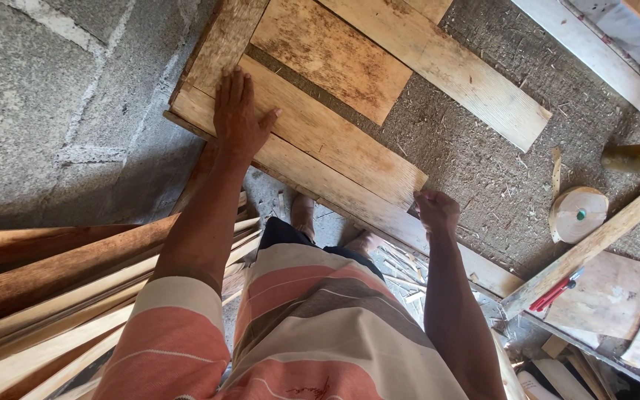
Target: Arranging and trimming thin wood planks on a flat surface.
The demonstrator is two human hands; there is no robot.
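So the left hand (237, 111) is flat, fingers spread and released, pressing down on the near plank (320, 141) right under the palm, probably to stop it sliding on the workbench (475, 163). The right hand (435, 210) is clenched at that plank's end corner, pinching the edge, I'd guess to line it up with the long board (350, 200) underneath. Past the right fingertips sit a round wooden disc (578, 213) and a red pencil (555, 292). Below the left wrist there's a pile of wood strips (53, 296) leaning by the block wall (46, 96).

A sawdust-strewn workbench (475, 159) bears wooden boards (320, 133) and a round offcut (578, 213).
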